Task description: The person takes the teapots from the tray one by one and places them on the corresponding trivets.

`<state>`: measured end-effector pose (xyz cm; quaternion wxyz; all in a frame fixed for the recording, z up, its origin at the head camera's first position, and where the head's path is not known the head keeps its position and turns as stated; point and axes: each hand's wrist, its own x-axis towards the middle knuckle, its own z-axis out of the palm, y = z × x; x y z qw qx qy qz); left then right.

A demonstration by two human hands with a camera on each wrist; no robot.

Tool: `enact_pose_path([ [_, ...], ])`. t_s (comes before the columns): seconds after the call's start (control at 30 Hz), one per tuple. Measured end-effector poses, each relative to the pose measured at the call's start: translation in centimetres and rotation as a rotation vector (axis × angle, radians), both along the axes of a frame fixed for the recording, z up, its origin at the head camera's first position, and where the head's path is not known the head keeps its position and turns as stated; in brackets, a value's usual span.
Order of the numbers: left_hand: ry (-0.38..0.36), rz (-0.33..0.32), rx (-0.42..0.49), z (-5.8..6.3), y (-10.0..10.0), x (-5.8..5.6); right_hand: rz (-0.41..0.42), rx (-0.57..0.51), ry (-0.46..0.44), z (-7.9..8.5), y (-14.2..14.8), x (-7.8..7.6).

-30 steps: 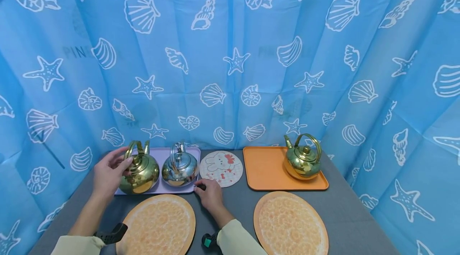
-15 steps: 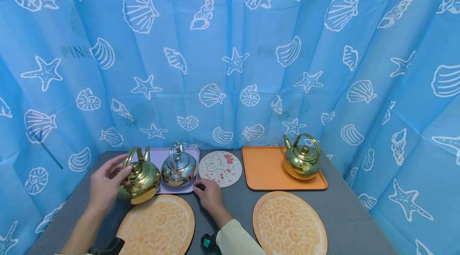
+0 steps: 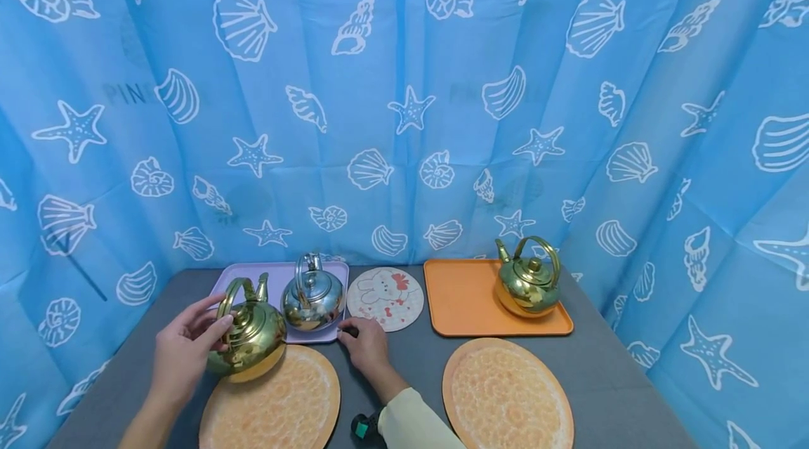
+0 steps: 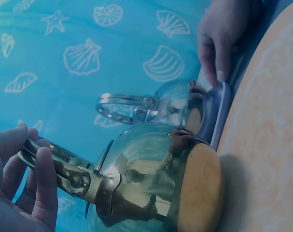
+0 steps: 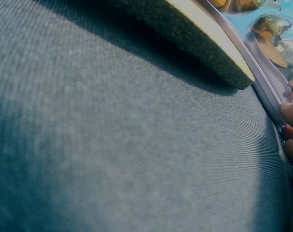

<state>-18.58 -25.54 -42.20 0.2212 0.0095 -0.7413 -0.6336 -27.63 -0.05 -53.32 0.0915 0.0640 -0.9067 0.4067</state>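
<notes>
My left hand (image 3: 186,350) grips the arched handle of a shiny gold kettle (image 3: 259,336) at the left. In the left wrist view, fingers and thumb wrap that handle, and the kettle's base hangs close over the round, pizza-patterned mat (image 3: 284,407). A silver kettle (image 3: 314,301) stands upright on the purple tray (image 3: 237,270) behind it. At the tray's front right corner my right hand (image 3: 366,347) pinches the rim; in the right wrist view its thumb (image 5: 291,115) lies on the tray edge.
To the right, an orange tray (image 3: 464,298) bears a second gold kettle (image 3: 531,287). A round bunny-print mat (image 3: 387,298) lies between the trays. Another pizza-patterned mat (image 3: 508,396) is at front right. A blue shell-print curtain (image 3: 404,119) hangs behind the grey-covered table (image 3: 613,393).
My left hand has moved the gold kettle off the purple tray, toward me, to above the back of the left pizza-patterned mat. My right hand stays at the tray corner.
</notes>
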Motion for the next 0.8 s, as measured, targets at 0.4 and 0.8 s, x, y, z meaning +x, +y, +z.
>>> enact_pose_path([
  [0.4,-0.035,0.033,-0.012,-0.6,1.0,2.0,0.002,0.005,0.014,-0.1,0.1,0.1],
  [0.8,-0.076,0.006,-0.039,-0.7,2.0,3.8,-0.001,-0.001,0.001,0.1,-0.1,0.0],
])
